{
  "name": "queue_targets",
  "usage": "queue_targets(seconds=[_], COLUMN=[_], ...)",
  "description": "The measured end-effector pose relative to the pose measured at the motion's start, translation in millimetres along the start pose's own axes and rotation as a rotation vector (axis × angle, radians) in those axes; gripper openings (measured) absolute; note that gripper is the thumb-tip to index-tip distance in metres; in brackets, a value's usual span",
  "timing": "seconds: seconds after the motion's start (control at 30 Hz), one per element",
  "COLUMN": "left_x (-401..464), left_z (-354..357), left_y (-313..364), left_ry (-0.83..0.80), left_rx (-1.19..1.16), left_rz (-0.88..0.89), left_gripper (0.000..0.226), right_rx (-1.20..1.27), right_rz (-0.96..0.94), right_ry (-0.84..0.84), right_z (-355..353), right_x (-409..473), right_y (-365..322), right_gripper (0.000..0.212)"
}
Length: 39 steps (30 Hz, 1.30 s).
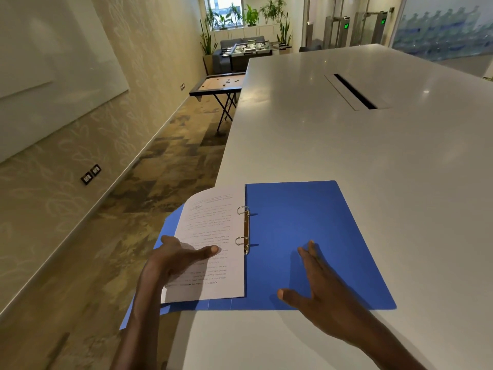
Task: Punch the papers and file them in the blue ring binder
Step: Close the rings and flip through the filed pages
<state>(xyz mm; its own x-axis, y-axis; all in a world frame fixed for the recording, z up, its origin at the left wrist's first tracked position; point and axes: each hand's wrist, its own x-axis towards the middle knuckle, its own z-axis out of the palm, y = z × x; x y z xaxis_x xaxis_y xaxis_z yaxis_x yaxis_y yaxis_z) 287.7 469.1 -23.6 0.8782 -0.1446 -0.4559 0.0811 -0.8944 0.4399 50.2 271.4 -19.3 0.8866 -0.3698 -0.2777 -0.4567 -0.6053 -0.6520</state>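
The blue ring binder lies open near the front left corner of the white table; its left cover hangs past the table edge. Printed papers sit on its two metal rings, their outer edge curling upward. My left hand grips the papers' left edge, thumb across the printed face and fingers underneath. My right hand lies flat with straight fingers on the binder's right cover. No hole punch is in view.
A long cable slot is cut into the table farther back. Left of the table runs carpeted floor along a wall with a whiteboard. A small game table and a foosball table stand beyond.
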Motion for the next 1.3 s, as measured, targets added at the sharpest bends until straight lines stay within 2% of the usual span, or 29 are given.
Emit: queue_targets(seconds=[0.37,0.47,0.53,0.6,0.67,0.83,1.0,1.1,1.2,1.3], left_x=[0.0,-9.6,-20.4,-34.4,-47.2,-69.0,-94.1,-105.3,-113.8,-118.7], left_z=[-12.4,-27.2,-38.4,-48.9,-56.1,-56.0,-36.7,-18.8,2.5,27.7], left_y=[7.3,8.8,10.8,13.9,18.7,36.3,68.9,88.6,105.6,120.6], left_ry=[0.161,0.1,0.0,-0.128,-0.187,-0.172,-0.085,0.021,0.066,0.085], left_rx=[-0.065,-0.166,-0.286,-0.422,-0.486,-0.584,-0.701,-0.576,-0.482,-0.448], left_rz=[0.049,0.1,0.153,0.211,0.267,0.386,0.522,0.621,0.666,0.685], left_gripper=[0.071,0.051,0.042,0.039,0.045,0.041,0.022,0.013,0.015,0.015], right_rx=[-0.011,0.0,0.015,0.023,0.019,0.061,0.328,0.46,0.534,0.613], right_rz=[0.004,-0.003,-0.01,-0.015,-0.013,-0.003,0.023,0.062,0.125,0.15], right_ry=[-0.008,-0.016,-0.02,-0.023,-0.024,0.001,0.07,0.08,0.085,0.123], right_z=[1.1,1.3,1.3,1.4,1.4,2.4,-4.9,-10.4,-13.4,-15.2], right_x=[1.2,1.8,1.8,1.6,1.8,2.9,1.9,3.8,5.2,7.0], right_y=[1.5,2.5,3.2,3.7,3.7,3.5,2.9,5.8,7.2,7.5], right_gripper=[0.097,0.097,0.097,0.097,0.097,0.095,0.093,0.094,0.09,0.068])
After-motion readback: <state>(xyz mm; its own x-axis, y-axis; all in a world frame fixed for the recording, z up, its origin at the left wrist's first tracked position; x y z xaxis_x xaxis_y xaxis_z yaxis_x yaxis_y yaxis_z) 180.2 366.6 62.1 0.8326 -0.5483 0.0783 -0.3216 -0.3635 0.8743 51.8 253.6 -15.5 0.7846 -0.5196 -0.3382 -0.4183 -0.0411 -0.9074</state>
